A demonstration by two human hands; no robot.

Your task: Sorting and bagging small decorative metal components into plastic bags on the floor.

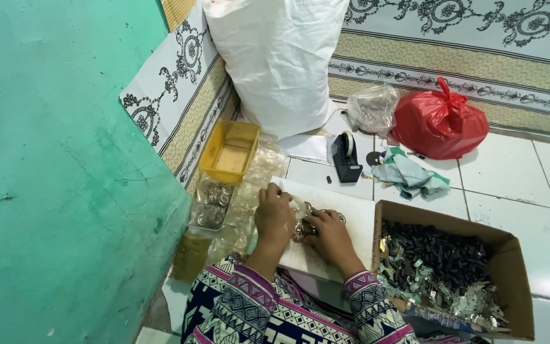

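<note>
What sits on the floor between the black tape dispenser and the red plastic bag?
In the head view, a crumpled pale green cloth and a small dark disc lie between the tape dispenser and the red bag.

Our left hand (274, 213) and right hand (330, 236) meet over a flat board (356, 220) on our lap, closed around a cluster of small metal pieces (303, 227). Right of the board sits a cardboard box (510, 267) with scrap parts (444, 264) in it. Left lies a bag of metal rings (212, 205), with a tray (229, 151) behind it. Beyond the board stands a tape dispenser (345, 157), and a large sack (278, 60) leans behind that.
</note>
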